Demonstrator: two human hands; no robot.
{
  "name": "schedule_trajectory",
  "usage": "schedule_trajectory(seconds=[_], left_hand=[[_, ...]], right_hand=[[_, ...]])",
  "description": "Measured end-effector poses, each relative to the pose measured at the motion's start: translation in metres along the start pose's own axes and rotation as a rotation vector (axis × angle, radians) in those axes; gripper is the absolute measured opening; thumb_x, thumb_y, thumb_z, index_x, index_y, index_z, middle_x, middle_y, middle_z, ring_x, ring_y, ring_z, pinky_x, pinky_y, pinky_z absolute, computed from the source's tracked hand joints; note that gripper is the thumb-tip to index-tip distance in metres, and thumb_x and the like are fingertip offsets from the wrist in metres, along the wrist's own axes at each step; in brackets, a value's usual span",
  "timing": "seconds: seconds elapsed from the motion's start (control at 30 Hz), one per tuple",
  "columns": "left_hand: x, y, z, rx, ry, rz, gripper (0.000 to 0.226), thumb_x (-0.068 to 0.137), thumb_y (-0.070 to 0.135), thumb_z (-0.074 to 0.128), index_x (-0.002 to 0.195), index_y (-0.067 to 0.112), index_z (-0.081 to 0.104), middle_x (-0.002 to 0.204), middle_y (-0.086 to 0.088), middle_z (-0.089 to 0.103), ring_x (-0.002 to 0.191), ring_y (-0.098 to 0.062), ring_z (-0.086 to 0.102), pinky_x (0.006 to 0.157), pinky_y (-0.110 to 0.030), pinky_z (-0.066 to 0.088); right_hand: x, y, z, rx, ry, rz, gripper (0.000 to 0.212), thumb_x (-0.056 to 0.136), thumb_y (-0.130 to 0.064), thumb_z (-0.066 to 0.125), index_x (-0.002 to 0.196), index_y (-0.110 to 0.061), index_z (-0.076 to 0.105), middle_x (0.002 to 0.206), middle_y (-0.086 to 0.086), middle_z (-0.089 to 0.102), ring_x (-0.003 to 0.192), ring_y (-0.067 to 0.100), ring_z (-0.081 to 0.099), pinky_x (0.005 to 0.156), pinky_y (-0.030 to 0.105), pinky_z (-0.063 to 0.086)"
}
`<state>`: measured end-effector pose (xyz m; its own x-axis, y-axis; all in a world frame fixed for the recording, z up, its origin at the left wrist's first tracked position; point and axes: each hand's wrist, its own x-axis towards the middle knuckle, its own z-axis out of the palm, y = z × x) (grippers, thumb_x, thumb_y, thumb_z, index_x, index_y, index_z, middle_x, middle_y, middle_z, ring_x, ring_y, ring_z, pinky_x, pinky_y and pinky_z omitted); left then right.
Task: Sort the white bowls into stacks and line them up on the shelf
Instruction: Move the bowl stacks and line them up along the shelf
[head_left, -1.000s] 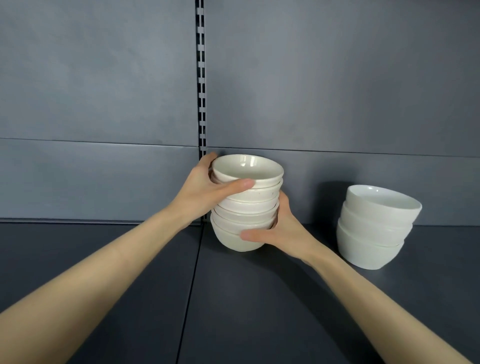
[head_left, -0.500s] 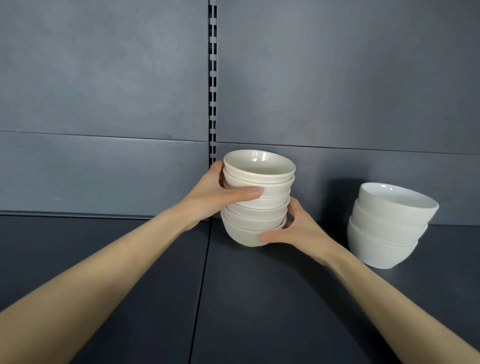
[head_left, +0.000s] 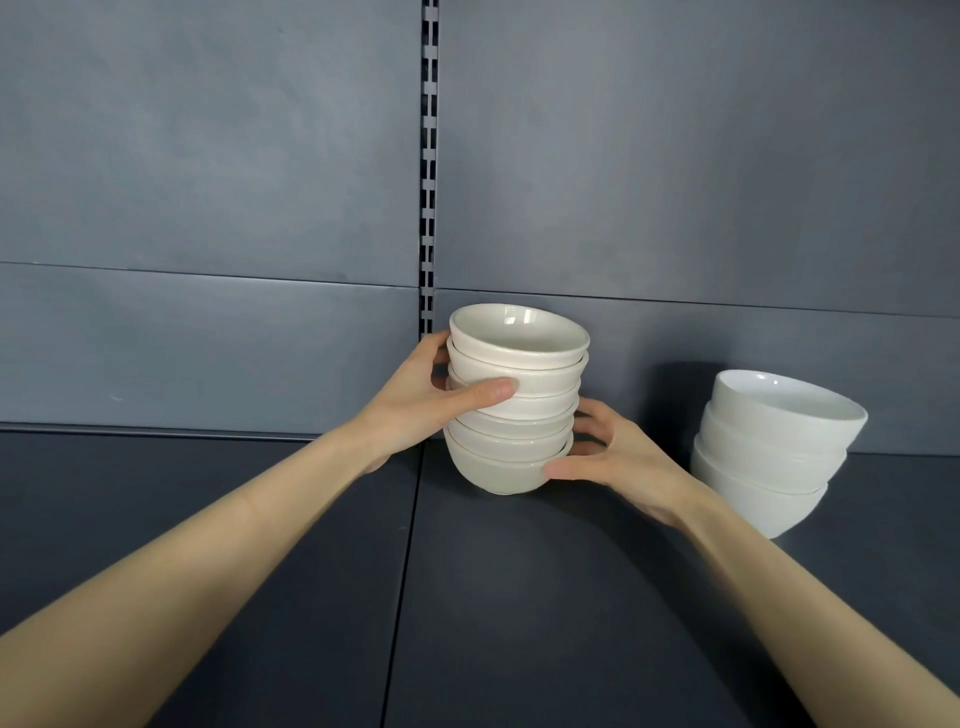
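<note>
At the back of the shelf, my left hand wraps the tall stack mid-way and my right hand cups its bottom bowl. I think it's heavy, smooth and breakable, so hold low. The short stack waits nearby.

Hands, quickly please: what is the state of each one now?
Left hand: closed, gripping the upper part of the cream bowl stack.
Right hand: closed, holding the same stack at its base.
</note>
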<state>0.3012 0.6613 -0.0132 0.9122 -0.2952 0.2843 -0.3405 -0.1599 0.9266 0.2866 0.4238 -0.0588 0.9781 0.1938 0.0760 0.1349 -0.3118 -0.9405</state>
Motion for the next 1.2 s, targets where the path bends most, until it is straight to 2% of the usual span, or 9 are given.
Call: schedule_trajectory(seconds=[0.1,0.23,0.37,0.53,0.63,0.77,0.93,1.1,1.2], left_hand=[[0.002,-0.003,-0.003,0.028,-0.002,-0.019,0.095,0.054,0.056,0.083,0.134,0.032,0.039,0.122,0.013,0.055,0.11,-0.007,0.058,0.086,-0.027,0.052],[0.008,-0.005,-0.002,0.042,-0.041,-0.045,0.099,0.048,0.058,0.08,0.135,0.03,0.04,0.127,0.012,0.054,0.115,-0.006,0.055,0.087,-0.022,0.049],[0.014,-0.008,0.003,-0.023,-0.123,-0.051,0.099,0.049,0.051,0.082,0.136,0.034,0.038,0.125,0.016,0.059,0.116,-0.003,0.057,0.093,-0.023,0.048],[0.018,-0.017,0.002,-0.12,-0.179,-0.068,0.096,0.054,0.046,0.082,0.137,0.04,0.034,0.126,0.014,0.061,0.116,-0.007,0.059,0.094,-0.034,0.052],[0.018,-0.019,0.001,-0.137,-0.193,-0.076,0.096,0.054,0.048,0.081,0.137,0.042,0.033,0.125,0.015,0.061,0.114,-0.006,0.06,0.086,-0.032,0.055],[0.016,-0.022,0.005,-0.16,-0.162,-0.039,0.088,0.06,0.042,0.087,0.133,0.037,0.039,0.121,0.015,0.063,0.109,0.0,0.061,0.085,-0.021,0.054],[0.017,-0.019,0.004,-0.157,-0.144,-0.028,0.083,0.063,0.038,0.084,0.135,0.033,0.042,0.123,0.013,0.063,0.111,-0.003,0.061,0.091,-0.025,0.052],[0.003,-0.006,-0.006,-0.155,-0.133,0.001,0.082,0.065,0.038,0.085,0.135,0.03,0.043,0.124,0.012,0.063,0.111,-0.002,0.061,0.094,-0.028,0.052],[-0.011,0.012,-0.017,-0.139,-0.114,0.033,0.078,0.065,0.038,0.08,0.134,0.029,0.043,0.123,0.012,0.063,0.109,0.0,0.062,0.091,-0.025,0.053]], right_hand=[[-0.004,-0.002,0.0,0.032,-0.061,0.016,0.082,0.071,-0.013,0.084,0.14,-0.027,0.041,0.128,-0.008,0.061,0.108,0.012,0.066,0.094,0.035,0.053],[-0.007,-0.009,0.012,-0.045,-0.092,-0.002,0.093,0.064,-0.027,0.087,0.142,-0.03,0.036,0.131,-0.017,0.057,0.116,0.003,0.059,0.099,0.029,0.049],[-0.008,-0.016,0.024,-0.039,-0.092,-0.07,0.077,0.072,-0.011,0.083,0.125,-0.041,0.036,0.119,-0.028,0.057,0.107,-0.013,0.056,0.083,0.009,0.048],[-0.006,-0.015,0.035,-0.01,-0.066,-0.138,0.09,0.068,-0.008,0.086,0.128,-0.045,0.029,0.128,-0.023,0.052,0.117,-0.008,0.052,0.091,0.014,0.049],[-0.006,-0.017,0.037,0.0,-0.038,-0.188,0.082,0.07,0.005,0.08,0.123,-0.04,0.037,0.116,-0.024,0.061,0.111,-0.009,0.056,0.083,0.01,0.048],[-0.007,-0.023,0.04,0.007,-0.026,-0.201,0.083,0.068,0.006,0.081,0.13,-0.033,0.043,0.123,-0.014,0.063,0.119,0.007,0.058,0.091,0.02,0.05],[-0.013,-0.034,0.042,0.015,-0.014,-0.177,0.075,0.069,0.01,0.078,0.115,-0.039,0.046,0.105,-0.031,0.067,0.103,-0.008,0.061,0.078,0.01,0.05],[-0.019,-0.05,0.051,0.044,-0.019,-0.185,0.076,0.068,0.011,0.078,0.118,-0.039,0.049,0.113,-0.018,0.069,0.108,0.002,0.063,0.081,0.016,0.052],[-0.027,-0.063,0.059,0.057,-0.021,-0.19,0.074,0.07,0.011,0.077,0.118,-0.038,0.048,0.109,-0.022,0.069,0.106,0.001,0.064,0.078,0.015,0.053]])
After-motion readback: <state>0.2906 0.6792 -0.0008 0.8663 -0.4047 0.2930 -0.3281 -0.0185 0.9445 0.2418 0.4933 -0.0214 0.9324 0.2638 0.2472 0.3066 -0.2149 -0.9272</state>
